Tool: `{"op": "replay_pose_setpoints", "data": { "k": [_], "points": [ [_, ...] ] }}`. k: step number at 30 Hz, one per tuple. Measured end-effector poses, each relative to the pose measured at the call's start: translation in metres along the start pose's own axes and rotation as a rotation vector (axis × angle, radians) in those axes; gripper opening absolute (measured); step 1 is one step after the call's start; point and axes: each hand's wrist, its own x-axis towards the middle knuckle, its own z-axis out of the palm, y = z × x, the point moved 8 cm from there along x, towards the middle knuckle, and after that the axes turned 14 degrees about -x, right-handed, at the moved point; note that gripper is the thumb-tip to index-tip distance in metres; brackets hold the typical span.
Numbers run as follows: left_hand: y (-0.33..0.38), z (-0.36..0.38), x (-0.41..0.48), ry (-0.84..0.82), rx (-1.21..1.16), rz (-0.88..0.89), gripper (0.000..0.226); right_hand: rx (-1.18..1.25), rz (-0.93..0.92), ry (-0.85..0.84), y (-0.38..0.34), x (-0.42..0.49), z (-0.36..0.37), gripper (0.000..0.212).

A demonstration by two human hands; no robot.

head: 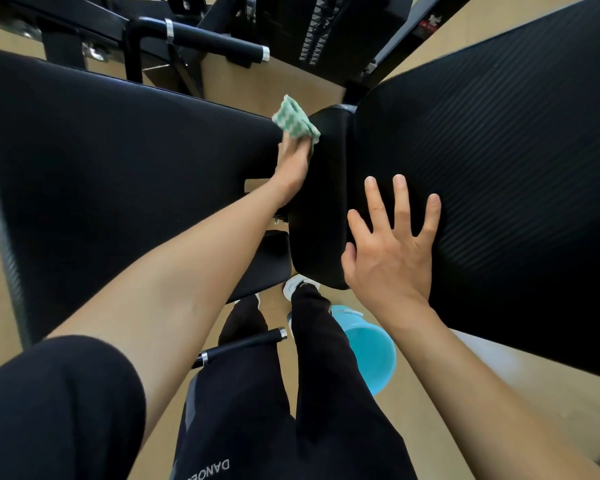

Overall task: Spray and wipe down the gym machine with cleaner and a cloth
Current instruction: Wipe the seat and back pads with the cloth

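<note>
A tan floor (291,84) runs under the black gym machine (317,29), whose padded surfaces fill most of the view.

The left hand (291,164) grips a green-and-white checked cloth (293,128), fingers curled around the bunched fabric, and holds it at the gap where the broad left pad (118,168) meets the small centre pad (323,202). Whether the cloth bears on one pad or both cannot be told. The right hand (392,244) lies flat with its fingers spread on the ribbed pad (499,150), near that pad's inner edge, holding nothing. Below, a light blue bucket (371,348) stands on the floor beside the person's legs, and a black handle (243,344) with a metal collar juts in front of them.

The work looks to be in its wiping stage, on the inner edges of the pads. No pad shows a clear wet sheen or streak, so how much has been cleaned is not readable; the upper handle (215,39) and the frame seem left to do.

No spray bottle is in view. The bucket's contents are hidden, and the pads' outer ends are cut off.
</note>
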Motion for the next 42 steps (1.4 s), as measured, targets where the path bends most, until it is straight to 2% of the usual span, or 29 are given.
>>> {"op": "replay_pose_setpoints", "data": {
  "k": [3, 6, 9, 12, 14, 17, 25, 28, 34, 37, 42],
  "points": [
    [0.003, 0.01, -0.043, -0.009, -0.052, 0.037, 0.058, 0.013, 0.005, -0.009, 0.0, 0.001, 0.0, 0.043],
    [-0.022, 0.018, -0.081, -0.048, -0.191, -0.03, 0.057, 0.017, 0.003, -0.012, 0.0, 0.0, 0.0, 0.043],
    [-0.03, 0.033, -0.103, -0.113, -0.377, -0.038, 0.074, 0.02, 0.007, -0.014, 0.0, 0.001, 0.0, 0.042],
    [-0.018, 0.033, -0.08, -0.027, -0.403, -0.066, 0.097, 0.025, 0.01, -0.013, -0.001, 0.001, 0.001, 0.041],
    [-0.007, 0.029, -0.057, 0.08, -0.281, -0.11, 0.112, 0.026, 0.014, -0.013, -0.001, 0.0, 0.002, 0.04],
    [0.024, 0.034, -0.031, 0.095, -0.053, 0.001, 0.087, 0.035, 0.019, -0.02, -0.001, 0.0, 0.002, 0.039],
    [0.065, 0.039, 0.013, 0.06, 0.162, 0.128, 0.062, 0.048, 0.027, -0.005, -0.002, 0.0, 0.002, 0.039],
    [0.058, 0.04, -0.002, 0.073, 0.169, 0.188, 0.065, 0.05, 0.025, -0.01, -0.003, -0.001, 0.003, 0.039],
    [0.041, 0.058, -0.05, -0.067, 0.343, 0.537, 0.059, 0.062, 0.023, -0.013, -0.003, -0.001, 0.004, 0.04],
    [0.043, 0.059, -0.047, -0.055, 0.378, 0.549, 0.065, 0.057, 0.018, -0.01, -0.003, -0.001, 0.005, 0.04],
    [0.071, 0.055, -0.018, -0.103, 0.399, 0.466, 0.082, 0.032, 0.021, 0.002, -0.004, -0.001, 0.006, 0.038]
  ]
}}
